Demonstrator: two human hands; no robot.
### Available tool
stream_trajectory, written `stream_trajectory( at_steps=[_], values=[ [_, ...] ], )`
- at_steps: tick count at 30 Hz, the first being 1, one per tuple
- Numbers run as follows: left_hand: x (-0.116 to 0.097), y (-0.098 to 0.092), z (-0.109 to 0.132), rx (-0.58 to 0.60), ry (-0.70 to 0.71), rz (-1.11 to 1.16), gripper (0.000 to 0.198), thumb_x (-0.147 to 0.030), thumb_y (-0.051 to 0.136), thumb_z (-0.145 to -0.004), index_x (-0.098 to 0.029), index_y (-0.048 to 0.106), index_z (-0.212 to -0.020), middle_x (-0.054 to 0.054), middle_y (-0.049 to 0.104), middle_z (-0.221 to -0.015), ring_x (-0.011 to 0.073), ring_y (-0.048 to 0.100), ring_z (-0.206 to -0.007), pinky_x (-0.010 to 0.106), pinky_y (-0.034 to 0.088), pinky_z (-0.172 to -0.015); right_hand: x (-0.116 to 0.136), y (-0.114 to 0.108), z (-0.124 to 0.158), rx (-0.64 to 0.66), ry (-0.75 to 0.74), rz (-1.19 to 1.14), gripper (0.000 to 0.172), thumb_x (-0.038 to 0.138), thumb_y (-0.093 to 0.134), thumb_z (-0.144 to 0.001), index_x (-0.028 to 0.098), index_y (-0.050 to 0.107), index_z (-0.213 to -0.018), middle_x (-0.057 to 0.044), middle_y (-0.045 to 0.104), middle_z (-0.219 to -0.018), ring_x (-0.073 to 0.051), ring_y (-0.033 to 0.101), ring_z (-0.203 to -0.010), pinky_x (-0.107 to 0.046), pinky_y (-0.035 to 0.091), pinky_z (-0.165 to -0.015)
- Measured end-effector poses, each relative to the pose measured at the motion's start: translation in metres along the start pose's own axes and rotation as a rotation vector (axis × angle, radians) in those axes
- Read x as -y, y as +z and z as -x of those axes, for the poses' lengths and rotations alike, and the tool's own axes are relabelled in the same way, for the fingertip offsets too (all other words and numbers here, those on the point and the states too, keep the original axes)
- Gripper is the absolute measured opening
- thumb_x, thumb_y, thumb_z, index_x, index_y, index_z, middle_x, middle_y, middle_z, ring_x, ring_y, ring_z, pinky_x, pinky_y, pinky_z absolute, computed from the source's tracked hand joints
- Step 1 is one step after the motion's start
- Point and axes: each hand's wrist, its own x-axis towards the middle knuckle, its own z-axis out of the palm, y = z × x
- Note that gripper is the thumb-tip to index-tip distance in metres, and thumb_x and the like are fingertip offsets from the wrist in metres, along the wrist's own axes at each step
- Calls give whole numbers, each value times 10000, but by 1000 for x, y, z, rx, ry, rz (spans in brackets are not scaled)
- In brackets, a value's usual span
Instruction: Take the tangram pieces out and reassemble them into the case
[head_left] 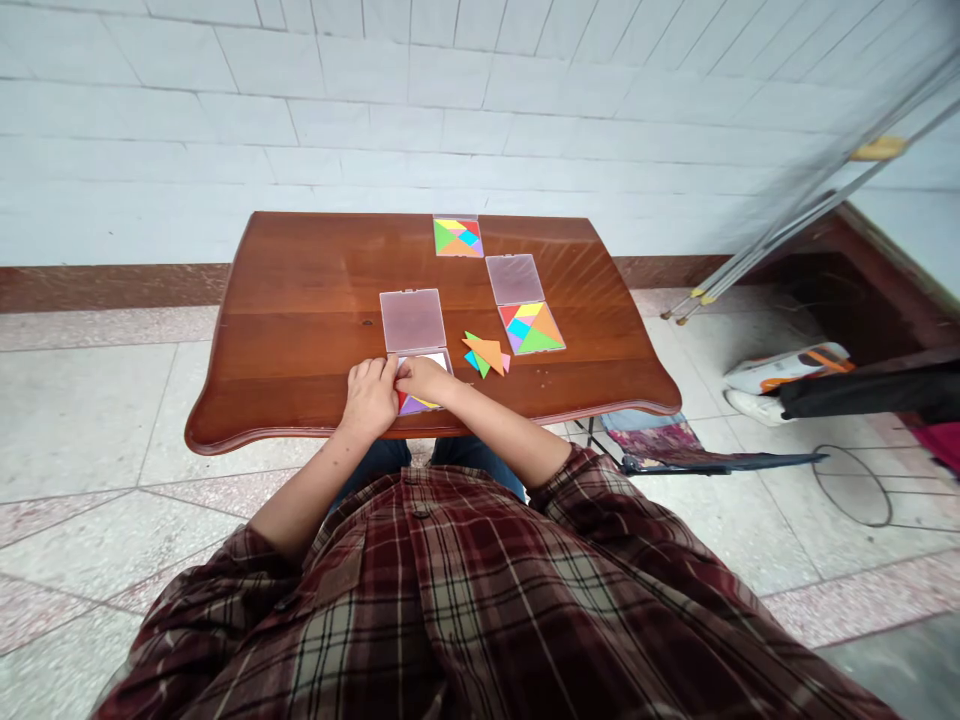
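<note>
Hands (370, 395) (424, 380) partly hide nearest tangram case (413, 322); grip unclear.

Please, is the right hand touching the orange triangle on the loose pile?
Apart: the head view shows brown tabletop between the right hand and the orange triangle.

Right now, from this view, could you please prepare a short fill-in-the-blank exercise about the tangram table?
The wooden table bears ____ tangram cases.
The loose tangram pieces lie to the ____ of the case under both hands.
That case's transparent lid is ____, not shut.
The uppermost loose piece is coloured ____.

Missing words: three; right; open; orange.
</note>
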Motion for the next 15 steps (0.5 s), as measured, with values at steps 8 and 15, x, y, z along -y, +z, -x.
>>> stream_trajectory(
  at_steps=[8,15],
  values=[
    [2,1,-3,-9,-23,15,505,-167,415,-847,-110,493,-1343,169,615,-1155,324,519,-1080,450,386,-947,-32,-24,2,-214,57,-495,15,178,601,-797,173,611,-787,54,571,-640,-71,467,-537,-205,386,-539],
    [3,-1,-3,-19,-24,26,457,-187,396,-866,-102,526,-1296,175,615,-1110,332,523,-1049,469,397,-938,-103,-80,25,-376,152,-423,90,133,540,-838,171,593,-777,42,522,-602,-79,463,-539,-225,393,-561]
  ],
)
